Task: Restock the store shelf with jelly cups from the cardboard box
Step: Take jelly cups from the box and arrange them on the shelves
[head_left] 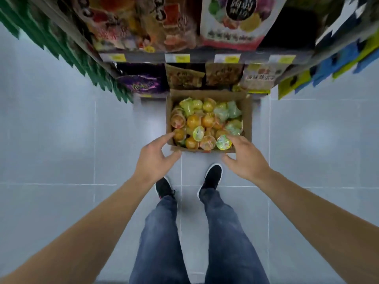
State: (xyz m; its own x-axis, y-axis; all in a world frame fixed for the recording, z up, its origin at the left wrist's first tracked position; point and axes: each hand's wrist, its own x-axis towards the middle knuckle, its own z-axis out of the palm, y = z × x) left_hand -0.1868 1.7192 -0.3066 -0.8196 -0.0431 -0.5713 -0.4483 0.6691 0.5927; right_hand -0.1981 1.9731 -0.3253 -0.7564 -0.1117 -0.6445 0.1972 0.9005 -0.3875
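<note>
Sitting at centre frame on the floor (61,140), the cardboard box (247,117) is holding a loose heap of jelly cups (205,121), mostly orange, some green and yellow, piled close to the rim. Box is butting against the foot of the store shelf (205,58), which is running across the upper frame.

Left hand (152,158) is reaching at the box's near-left corner, fingers spread and relaxed, forefinger tip lying at or just beside an orange cup (180,134); not gripping anything. Right hand (245,155) is hovering at the near-right corner, fingers loosely spread, tips next to a foil-lidded cup (224,142); cannot tell if touching it, nothing pinched.

Judging the step: about to grab cups, or lift the box, restock barely begun.

Risks: cups are heaped loose and round, so scooping several at once could be spilling some over the low near wall onto the tiles. Lifting by the corners could be buckling the soft cardboard. Shoes (213,176) are standing just below the box, so a dropped cup may be rolling underfoot.

Hard to see: shelf packets (231,21) are blurring, price tags (177,58) unreadable, no jelly slot visible. Box's far flaps and bottom layers are hidden; fingertips partly masked by the rim.
</note>
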